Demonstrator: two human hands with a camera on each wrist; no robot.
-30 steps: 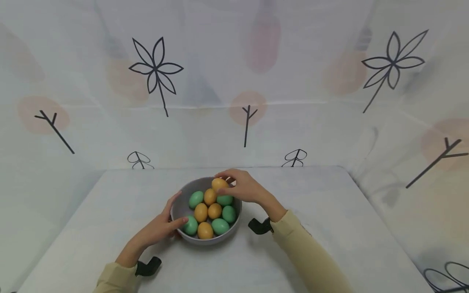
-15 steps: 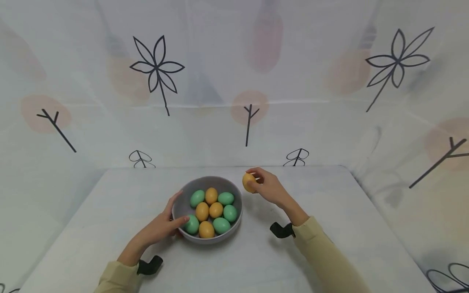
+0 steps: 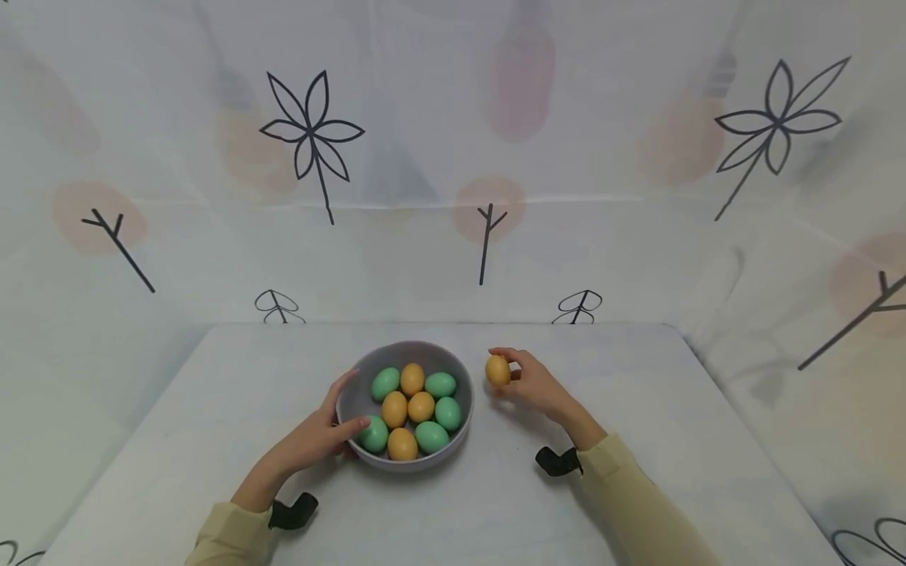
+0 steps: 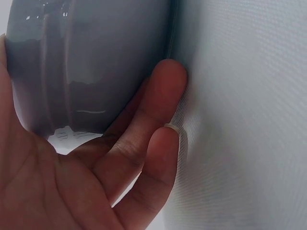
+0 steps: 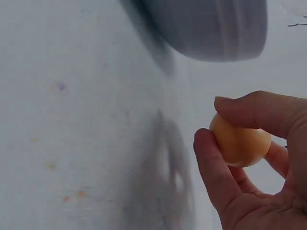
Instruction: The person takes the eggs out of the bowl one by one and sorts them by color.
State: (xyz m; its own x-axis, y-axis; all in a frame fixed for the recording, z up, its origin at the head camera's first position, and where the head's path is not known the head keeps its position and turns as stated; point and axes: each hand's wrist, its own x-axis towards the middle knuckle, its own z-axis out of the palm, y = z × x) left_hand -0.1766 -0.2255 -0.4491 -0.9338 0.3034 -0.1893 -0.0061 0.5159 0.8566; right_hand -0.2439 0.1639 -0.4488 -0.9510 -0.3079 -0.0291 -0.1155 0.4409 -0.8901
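A grey bowl (image 3: 359,387) on the table holds several green eggs (image 3: 448,413) and several orange-yellow eggs (image 3: 402,445). My left hand (image 3: 307,442) grips the bowl's left side, thumb over the rim beside a green egg. In the left wrist view, the fingers (image 4: 165,86) curl low against the bowl's outer wall (image 4: 110,52), near the tabletop. To the right of the bowl, my right hand (image 3: 543,391) pinches one orange-yellow egg (image 3: 498,371) between thumb and fingers. The right wrist view shows this egg (image 5: 242,143) apart from the bowl, with a hand shadow on the table.
The white table (image 3: 623,377) stretches out on both sides of the bowl. Behind it stands a pale cloth backdrop (image 3: 396,259) with drawn flowers and twigs. Dark camera mounts (image 3: 557,462) sit on both wrists, below yellowish sleeves.
My right hand has lifted an orange-yellow egg from the bowl, carried it right past the rim, then brought it lower and nearer. My left hand stays on the bowl.
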